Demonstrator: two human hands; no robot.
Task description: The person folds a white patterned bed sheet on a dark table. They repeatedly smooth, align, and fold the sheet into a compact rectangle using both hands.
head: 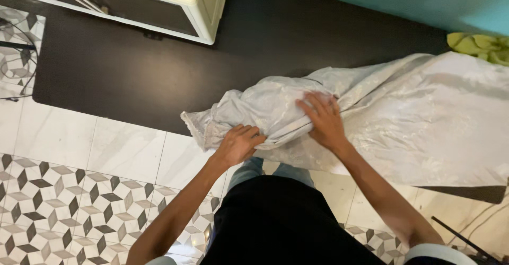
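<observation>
Left hand (239, 144) is clenched on the bunched end of the shiny pale grey cloth (424, 122) at the black table's (132, 79) front edge; right hand (322, 121) presses flat on it. Looks light, floppy, slippery, so I'd grip the gathered folds.

Cloth (403, 116) spread over the right part of the table (132, 74), bunched toward the middle, hanging over the near edge; left hand (238, 144) gripping the bunched end at the table's near edge; right hand (324, 121) pressed flat on the cloth just right of it; cabinet (159, 2) on the table at far left; crumpled rag (480, 46) behind the cloth at far right.
</observation>
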